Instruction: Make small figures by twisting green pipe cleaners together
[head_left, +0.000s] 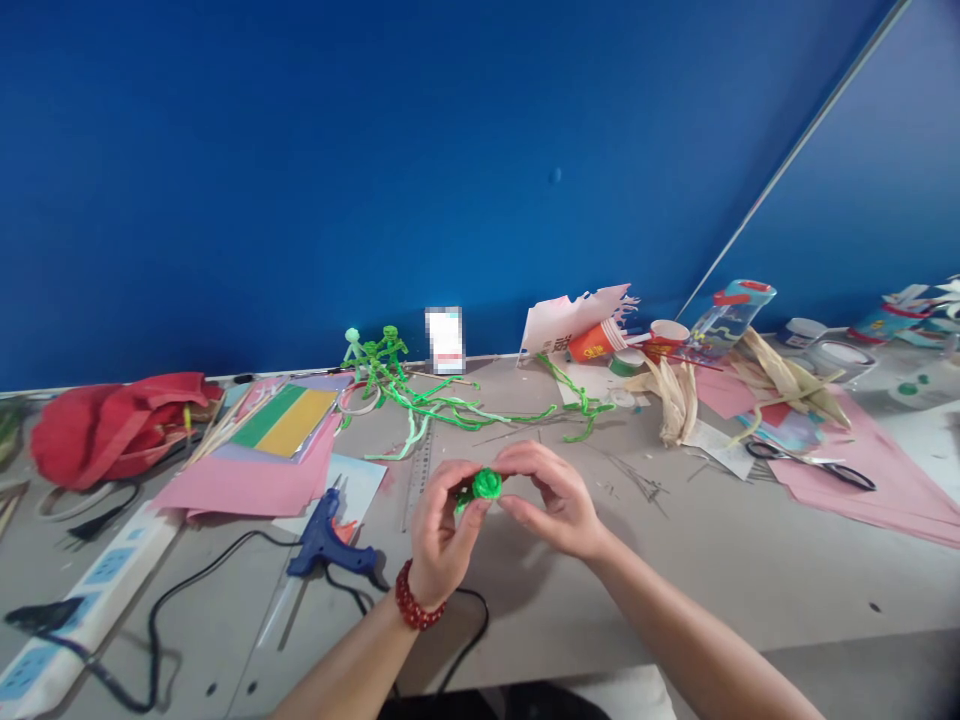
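Observation:
A small bright-green flower-like piece [487, 484], coiled like a rosebud, sits between my two hands above the front of the table. My left hand [444, 530] is closed around its lower part, with the thumb pressed against its side. On the other side, my right hand [551, 500] has its fingers curled, with fingertips and thumb at the edge of the piece; whether they pinch it I cannot tell. Beyond my hands lie green pipe cleaners [450, 405], some bent into figure-like shapes. A transparent ruler [417, 480] lies just behind my left hand.
On the left are a blue hot glue gun [330, 540] with its cord, a power strip [97, 590], coloured sheets [285, 420] and a red cloth bag [124, 425]. To the right are scissors [814, 463], dried husks [671, 400], paper cups [596, 342] and thin wires [637, 478]. A blue wall [450, 180] stands behind.

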